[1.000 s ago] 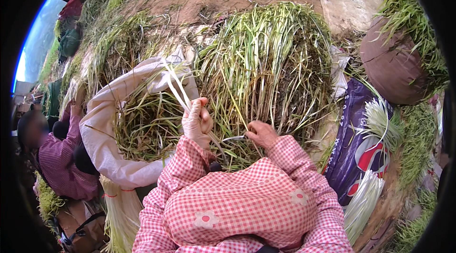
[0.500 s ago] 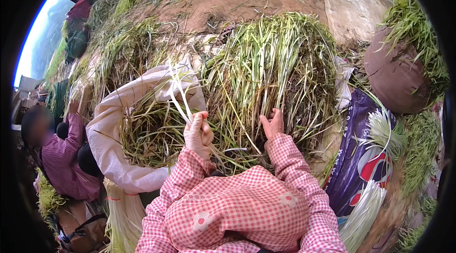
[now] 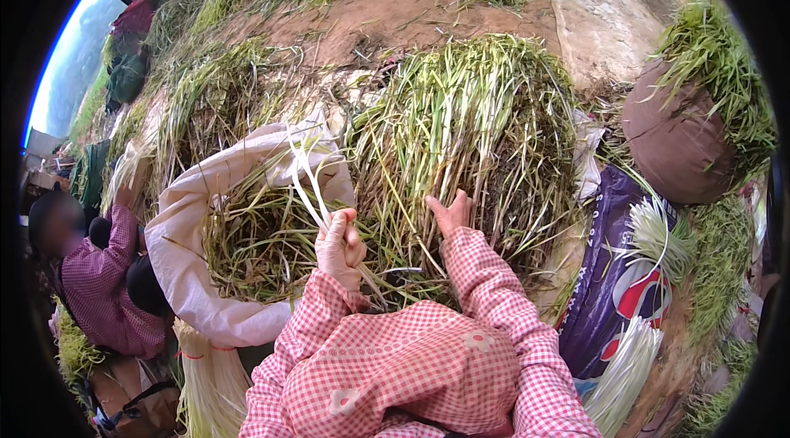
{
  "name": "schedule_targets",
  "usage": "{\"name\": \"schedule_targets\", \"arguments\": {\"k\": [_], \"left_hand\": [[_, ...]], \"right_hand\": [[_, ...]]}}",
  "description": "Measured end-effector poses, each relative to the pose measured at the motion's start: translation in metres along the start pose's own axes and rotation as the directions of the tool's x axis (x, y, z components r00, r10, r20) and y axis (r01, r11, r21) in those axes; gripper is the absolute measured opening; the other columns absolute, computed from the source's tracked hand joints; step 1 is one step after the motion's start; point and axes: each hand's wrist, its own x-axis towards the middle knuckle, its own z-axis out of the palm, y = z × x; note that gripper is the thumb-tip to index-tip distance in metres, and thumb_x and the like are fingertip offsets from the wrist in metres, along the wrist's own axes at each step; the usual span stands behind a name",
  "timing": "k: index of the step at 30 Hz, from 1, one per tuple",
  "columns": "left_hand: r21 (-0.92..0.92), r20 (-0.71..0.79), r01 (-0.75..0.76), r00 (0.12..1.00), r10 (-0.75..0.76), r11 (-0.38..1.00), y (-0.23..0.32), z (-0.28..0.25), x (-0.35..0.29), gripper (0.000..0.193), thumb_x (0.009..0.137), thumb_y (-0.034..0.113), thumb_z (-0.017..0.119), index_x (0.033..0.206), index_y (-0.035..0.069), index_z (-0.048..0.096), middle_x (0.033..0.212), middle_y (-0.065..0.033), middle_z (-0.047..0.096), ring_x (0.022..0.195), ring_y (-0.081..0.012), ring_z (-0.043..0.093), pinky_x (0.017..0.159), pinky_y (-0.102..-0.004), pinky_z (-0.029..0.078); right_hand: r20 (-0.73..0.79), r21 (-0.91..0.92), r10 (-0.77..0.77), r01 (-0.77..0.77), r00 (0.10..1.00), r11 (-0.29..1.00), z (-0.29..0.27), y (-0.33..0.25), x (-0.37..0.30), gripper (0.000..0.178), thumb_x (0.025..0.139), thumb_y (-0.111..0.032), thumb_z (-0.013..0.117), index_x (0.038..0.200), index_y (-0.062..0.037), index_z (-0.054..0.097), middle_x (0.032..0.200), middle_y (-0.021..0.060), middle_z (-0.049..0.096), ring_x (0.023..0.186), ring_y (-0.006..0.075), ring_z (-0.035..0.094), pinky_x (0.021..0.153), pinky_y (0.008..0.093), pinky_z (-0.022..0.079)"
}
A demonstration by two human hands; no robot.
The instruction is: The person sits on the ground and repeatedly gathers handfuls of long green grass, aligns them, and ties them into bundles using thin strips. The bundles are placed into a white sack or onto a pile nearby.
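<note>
My left hand (image 3: 339,245) is closed in a fist around a few slim white stalks (image 3: 307,179), whose pale tips point up and away from me. In front of my right hand (image 3: 451,212) lies a broad heap of long leafy green stalks (image 3: 469,121), their lower ends brown and muddy. That hand is at the near edge of the heap, thumb and fingers apart, with nothing seen in it. Just left of my left hand stands a white cloth sack (image 3: 185,257) with its rim rolled down, holding loose green and brownish leaves (image 3: 255,232).
Bundles of pale stalks (image 3: 629,372) lie at my right on a purple printed sack (image 3: 588,273); another tied bundle (image 3: 210,380) is at lower left. A brown rounded bulk (image 3: 679,138) topped with greens sits far right. A person in a checked shirt (image 3: 111,298) sits at left.
My right hand has shifted slightly left along the heap's near edge. My left hand keeps its hold on the white stalks, nearly in place. The view has tilted slightly.
</note>
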Motion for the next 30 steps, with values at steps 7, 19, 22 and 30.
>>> {"name": "schedule_targets", "arguments": {"k": [7,19,22,30], "left_hand": [[-0.05,0.001,0.018,1.0,-0.018,0.999,0.003,-0.001,-0.003,0.015,0.089,0.018,0.05,0.087,0.006,0.06,0.051,-0.0004,0.051,0.028,-0.0066,0.026,0.026,-0.0223,0.017],[0.034,-0.017,0.057,0.998,-0.056,0.998,-0.015,0.018,-0.006,0.016,0.089,0.019,0.051,0.087,0.005,0.059,0.05,-0.0006,0.05,0.028,-0.0065,0.027,0.027,-0.022,0.018],[0.019,0.052,0.085,0.995,-0.086,0.996,-0.019,0.022,-0.009,0.017,0.089,0.019,0.051,0.087,0.005,0.059,0.05,-0.0006,0.049,0.028,-0.0067,0.027,0.027,-0.0221,0.017],[0.161,0.003,0.184,0.982,-0.186,0.97,-0.022,0.024,-0.01,0.027,0.089,0.029,0.049,0.079,0.006,0.058,0.042,0.0,0.043,0.027,-0.0088,0.024,0.027,-0.0241,0.017]], "right_hand": [[0.116,0.416,-0.092,0.035,0.989,0.908,-0.036,-0.023,-0.009,0.081,0.07,-0.022,0.069,0.132,0.0003,0.022,0.114,0.0208,0.045,0.093,0.0242,0.052,0.078,0.0373,0.047],[0.038,0.223,-0.423,0.405,0.905,0.887,-0.13,0.057,-0.054,0.038,0.09,-0.027,0.046,0.121,-0.0042,0.045,0.101,0.0091,0.057,0.084,0.0175,0.056,0.076,0.03,0.045],[0.012,-0.308,-0.603,0.577,0.797,0.756,-0.13,0.07,-0.05,0.03,0.088,-0.019,0.048,0.113,-0.0033,0.051,0.094,0.005,0.053,0.078,0.0138,0.052,0.064,0.0242,0.046],[0.261,-0.081,-0.188,0.216,0.947,0.973,-0.131,0.066,-0.037,0.027,0.083,-0.016,0.056,0.107,-0.0047,0.055,0.086,0.0076,0.058,0.072,0.0158,0.055,0.068,0.0305,0.05]]}}
